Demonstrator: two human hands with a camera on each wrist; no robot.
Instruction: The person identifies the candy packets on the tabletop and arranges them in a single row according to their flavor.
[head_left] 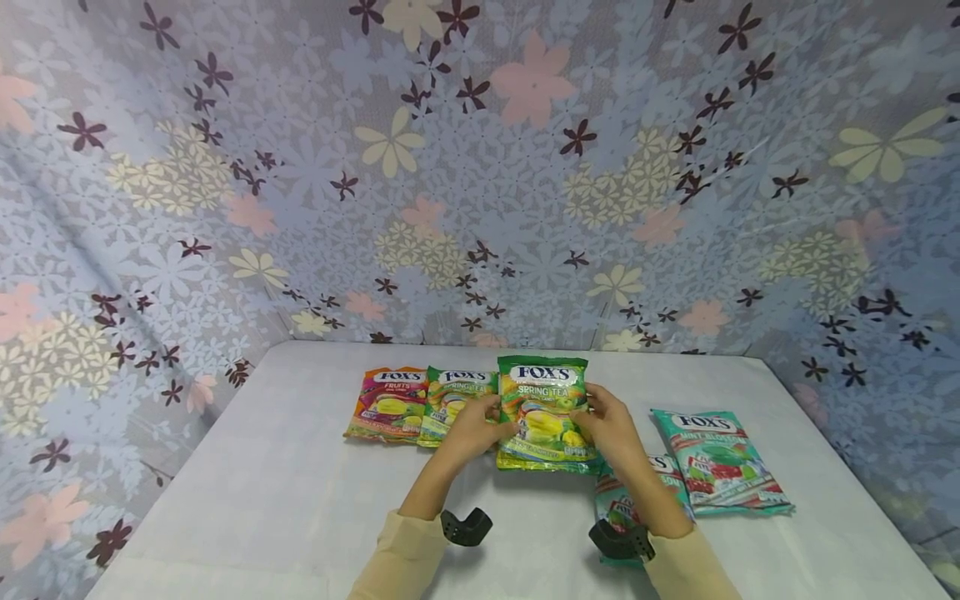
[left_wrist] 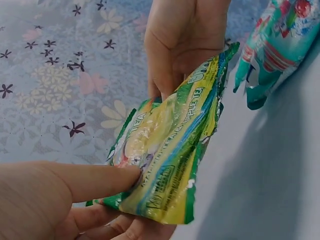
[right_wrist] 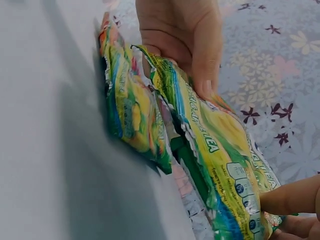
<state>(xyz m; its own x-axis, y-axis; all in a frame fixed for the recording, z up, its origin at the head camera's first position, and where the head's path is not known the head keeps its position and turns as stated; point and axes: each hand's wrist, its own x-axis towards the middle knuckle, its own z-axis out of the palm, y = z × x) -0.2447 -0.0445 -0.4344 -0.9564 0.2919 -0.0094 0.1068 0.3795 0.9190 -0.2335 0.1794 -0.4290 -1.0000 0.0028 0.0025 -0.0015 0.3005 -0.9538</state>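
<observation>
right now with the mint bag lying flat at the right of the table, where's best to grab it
Probably by a long side edge, pinched from the table's open right side. The mint bag lies flat on the white table, label up, so only its thin sealed edges offer a pinch. Its left edge partly overlaps a second mint bag beside the right hand, while its right edge is clear.

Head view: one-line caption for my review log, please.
Both hands, left hand and right hand, hold a Spring Tea candy bag over the white table.
</observation>
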